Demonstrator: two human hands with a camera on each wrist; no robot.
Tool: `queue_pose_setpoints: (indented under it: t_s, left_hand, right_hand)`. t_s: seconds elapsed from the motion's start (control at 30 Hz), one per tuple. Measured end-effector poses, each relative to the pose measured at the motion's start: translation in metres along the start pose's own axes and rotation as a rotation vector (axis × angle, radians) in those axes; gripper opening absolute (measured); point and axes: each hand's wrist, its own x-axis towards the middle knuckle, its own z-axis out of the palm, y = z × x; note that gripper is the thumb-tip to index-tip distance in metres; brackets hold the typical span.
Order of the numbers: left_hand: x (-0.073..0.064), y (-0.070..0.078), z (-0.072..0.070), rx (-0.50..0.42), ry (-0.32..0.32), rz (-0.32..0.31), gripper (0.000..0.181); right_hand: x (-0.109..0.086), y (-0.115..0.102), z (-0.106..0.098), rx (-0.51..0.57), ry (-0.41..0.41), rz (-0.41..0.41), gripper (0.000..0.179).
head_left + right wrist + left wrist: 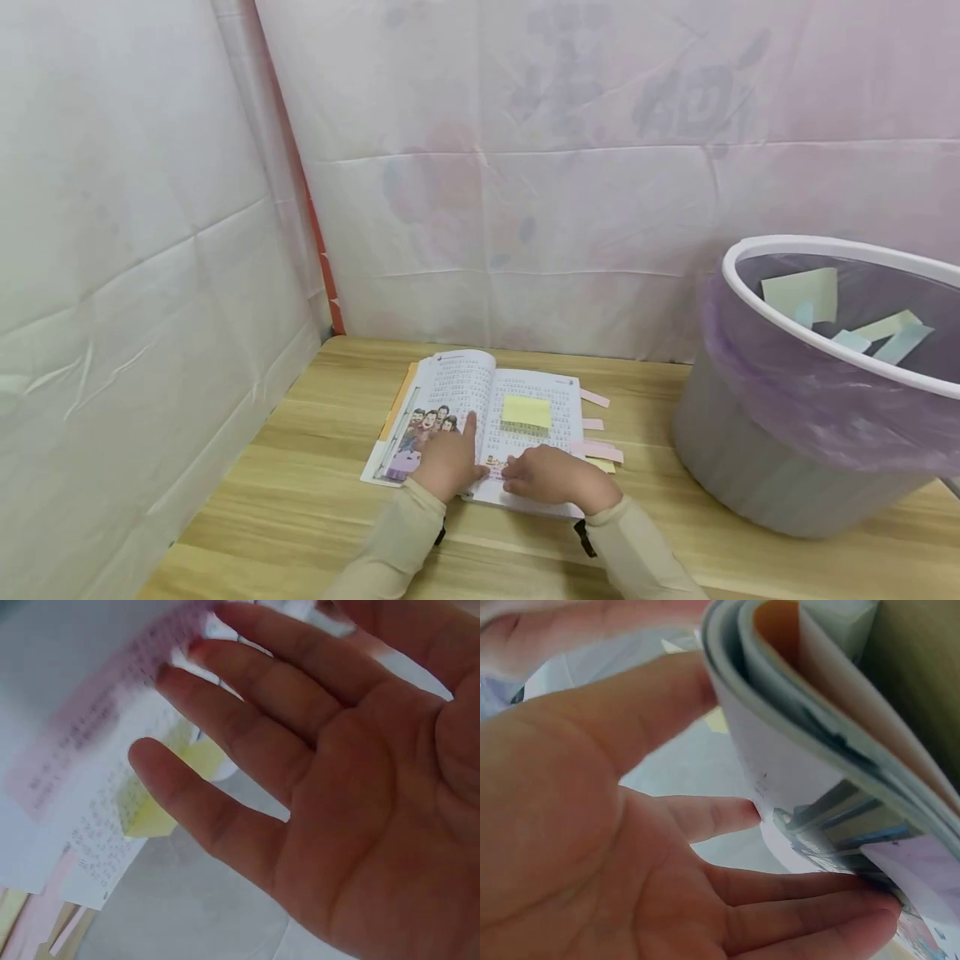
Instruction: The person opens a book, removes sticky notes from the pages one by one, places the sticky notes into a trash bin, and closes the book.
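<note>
An open book (459, 385) with printed pages lies on the wooden table. Across the lower part of its left page, beside a coloured drawing of several people, rests my left hand (448, 462). In the left wrist view that hand's fingers (810, 896) are straight and touch the curved page near the spine. My right hand (553, 477) lies over the lower right page, its fingers (225, 724) extended against the paper in the right wrist view. Above it, a yellow sticky note (527, 411) is on the right page. Pink paper tabs (597, 451) stick out from the right edge.
A grey bin (757, 450) with a purple liner and white rim stands right of the book. Several pale paper notes (810, 292) are inside it. White sheeting (525, 250) hangs behind the wooden table (285, 467) and along its left side.
</note>
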Motion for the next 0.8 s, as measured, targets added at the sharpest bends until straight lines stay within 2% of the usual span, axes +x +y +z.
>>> queue_pose_setpoints:
  t_s: [0.1,0.17,0.23,0.3,0.37,0.43,0.5,0.6,0.8]
  left_hand:
    - [-0.002,0.004,0.003,0.058,0.002,-0.019,0.096]
    - [-0.002,0.007,0.006,0.095,0.007,-0.025,0.101]
    - [-0.002,0.008,0.008,0.121,0.023,-0.029,0.103]
    - [-0.001,0.009,0.011,0.124,0.046,-0.035,0.103]
    - [0.000,0.009,0.012,0.133,0.065,-0.037,0.104]
    - [0.001,0.010,0.012,0.137,0.076,-0.039,0.103]
    - [0.001,0.010,0.013,0.136,0.078,-0.039,0.103]
    - [0.001,0.011,0.013,0.137,0.069,-0.044,0.102]
    - [0.003,0.010,0.015,0.105,0.054,-0.064,0.101]
  right_hand:
    - [0.004,0.004,-0.005,0.058,0.022,-0.008,0.021]
    - [0.006,0.007,-0.007,0.076,0.079,-0.006,0.015]
    - [0.008,0.009,-0.008,0.070,0.178,0.034,0.009]
    - [0.010,0.011,-0.009,0.005,0.310,0.097,0.008]
    - [0.013,0.014,-0.009,-0.098,0.422,0.166,0.016]
    - [0.016,0.019,-0.009,-0.198,0.494,0.240,0.022]
    - [0.017,0.024,-0.010,-0.268,0.531,0.292,0.024]
    - [0.018,0.033,-0.009,-0.291,0.540,0.351,0.021]
    - [0.020,0.044,-0.009,-0.298,0.577,0.331,0.010]
